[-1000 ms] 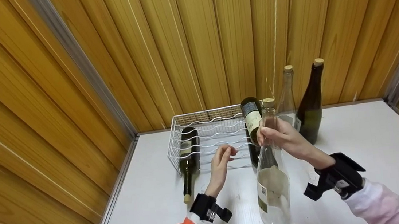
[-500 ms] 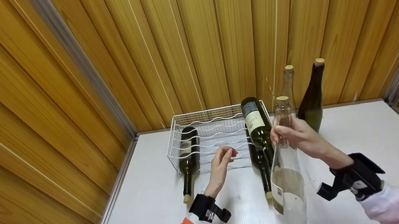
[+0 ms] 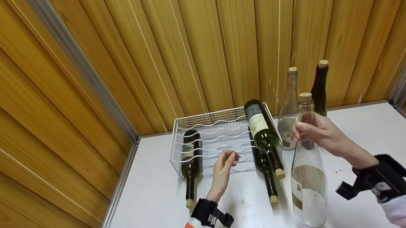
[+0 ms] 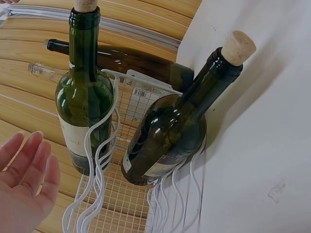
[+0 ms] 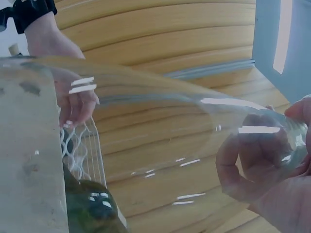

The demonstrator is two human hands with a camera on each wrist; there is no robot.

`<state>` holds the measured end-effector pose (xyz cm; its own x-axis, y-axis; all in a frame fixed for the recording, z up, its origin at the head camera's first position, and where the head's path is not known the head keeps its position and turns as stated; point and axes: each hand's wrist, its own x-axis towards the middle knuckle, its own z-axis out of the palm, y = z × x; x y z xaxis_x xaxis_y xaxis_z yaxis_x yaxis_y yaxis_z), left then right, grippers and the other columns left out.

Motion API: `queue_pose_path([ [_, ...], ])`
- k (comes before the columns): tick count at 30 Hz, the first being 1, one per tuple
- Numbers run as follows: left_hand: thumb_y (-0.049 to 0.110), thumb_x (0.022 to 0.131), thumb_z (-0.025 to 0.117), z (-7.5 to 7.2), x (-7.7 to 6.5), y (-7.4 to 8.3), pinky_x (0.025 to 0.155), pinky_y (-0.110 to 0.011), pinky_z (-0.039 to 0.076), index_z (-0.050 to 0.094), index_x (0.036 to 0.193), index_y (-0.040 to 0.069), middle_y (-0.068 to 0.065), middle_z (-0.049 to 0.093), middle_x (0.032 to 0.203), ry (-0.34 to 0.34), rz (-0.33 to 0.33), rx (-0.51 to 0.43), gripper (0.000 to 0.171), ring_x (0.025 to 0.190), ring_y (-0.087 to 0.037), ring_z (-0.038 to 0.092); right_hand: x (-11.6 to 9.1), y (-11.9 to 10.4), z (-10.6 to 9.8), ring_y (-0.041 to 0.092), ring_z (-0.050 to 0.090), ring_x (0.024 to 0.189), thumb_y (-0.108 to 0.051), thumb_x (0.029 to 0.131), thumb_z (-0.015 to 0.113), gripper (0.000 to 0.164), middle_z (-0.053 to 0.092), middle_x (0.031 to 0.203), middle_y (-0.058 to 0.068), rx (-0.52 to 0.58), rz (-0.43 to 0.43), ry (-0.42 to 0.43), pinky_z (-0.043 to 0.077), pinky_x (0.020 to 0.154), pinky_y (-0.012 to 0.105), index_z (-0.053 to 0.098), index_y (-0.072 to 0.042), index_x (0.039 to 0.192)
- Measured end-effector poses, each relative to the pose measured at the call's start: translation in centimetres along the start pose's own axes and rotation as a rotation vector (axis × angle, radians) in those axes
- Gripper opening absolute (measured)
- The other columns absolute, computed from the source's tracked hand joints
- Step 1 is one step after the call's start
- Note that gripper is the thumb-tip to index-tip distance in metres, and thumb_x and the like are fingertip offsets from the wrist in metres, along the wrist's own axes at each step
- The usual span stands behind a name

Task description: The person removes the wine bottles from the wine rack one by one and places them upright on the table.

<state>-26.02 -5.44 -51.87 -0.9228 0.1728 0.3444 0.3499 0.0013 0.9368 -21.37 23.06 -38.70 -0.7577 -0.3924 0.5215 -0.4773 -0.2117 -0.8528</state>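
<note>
My right hand (image 3: pixel 320 132) grips a clear glass bottle (image 3: pixel 309 193) by its corked neck, upright in front of the rack's right side. I cannot tell whether its base touches the table. My left hand (image 3: pixel 225 167) holds nothing; its fingers are loosely bent near the front of the white wire rack (image 3: pixel 210 113). In that rack, one dark green bottle (image 3: pixel 190 167) lies at the left. Another green bottle (image 3: pixel 266 176) lies low at the right, and a labelled green bottle (image 3: pixel 259 123) rests above it. In the left wrist view, two corked green bottles flank the rack's wavy wires.
Behind my right hand stand a second clear bottle (image 3: pixel 287 117) and a dark brown bottle (image 3: pixel 320 89), both corked. All stands on a white table (image 3: pixel 147 194), with wood-panelled walls (image 3: pixel 204 47) at the back and left.
My right hand has carried the clear bottle to the right, uncovering the two green bottles at the rack's right side. My left hand has stayed nearly still.
</note>
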Motion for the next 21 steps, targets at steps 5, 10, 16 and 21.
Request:
queue_pose_path([
  [5, 0.003, 0.104, 0.048, -0.2, 0.0, -0.1, 0.081, -0.028, 0.051, 0.060, 0.106, -0.010, -0.025, 0.067, 0.103, -0.001, 0.004, 0.012, 0.019, 0.093, -0.021, 0.063, -0.2, 0.3, -1.0, 0.006, 0.062, 0.075, 0.005, 0.105, 0.040, 0.019, 0.063, 0.081, -0.004, -0.098, 0.054, 0.128, 0.053, 0.069, 0.019, 0.055, -0.004, 0.097],
  [10, 0.007, 0.104, 0.051, -0.4, -0.1, -0.1, 0.082, -0.027, 0.051, 0.062, 0.106, -0.009, -0.025, 0.067, 0.103, 0.002, 0.016, 0.018, 0.019, 0.094, -0.021, 0.064, 0.1, 1.0, -1.8, 0.006, 0.061, 0.072, 0.008, 0.102, 0.044, 0.012, 0.061, 0.077, -0.001, -0.239, 0.145, 0.293, 0.054, 0.069, 0.018, 0.053, 0.001, 0.097],
  [16, 0.006, 0.103, 0.052, -0.5, -0.2, -0.2, 0.082, -0.027, 0.051, 0.062, 0.105, -0.010, -0.026, 0.067, 0.102, 0.021, 0.012, 0.024, 0.018, 0.095, -0.021, 0.064, 0.2, 1.7, -3.4, 0.001, 0.059, 0.072, 0.009, 0.101, 0.048, 0.006, 0.060, 0.074, -0.009, -0.465, 0.158, 0.419, 0.050, 0.068, 0.013, 0.052, 0.006, 0.098],
  [21, 0.002, 0.103, 0.051, -0.4, -0.1, 0.2, 0.081, -0.024, 0.050, 0.060, 0.106, -0.014, -0.029, 0.066, 0.102, 0.023, -0.026, 0.048, 0.019, 0.094, -0.022, 0.063, 0.1, 2.2, -5.1, -0.002, 0.059, 0.074, 0.009, 0.100, 0.049, 0.005, 0.059, 0.077, -0.015, -0.537, 0.106, 0.473, 0.049, 0.071, 0.011, 0.053, 0.006, 0.100],
])
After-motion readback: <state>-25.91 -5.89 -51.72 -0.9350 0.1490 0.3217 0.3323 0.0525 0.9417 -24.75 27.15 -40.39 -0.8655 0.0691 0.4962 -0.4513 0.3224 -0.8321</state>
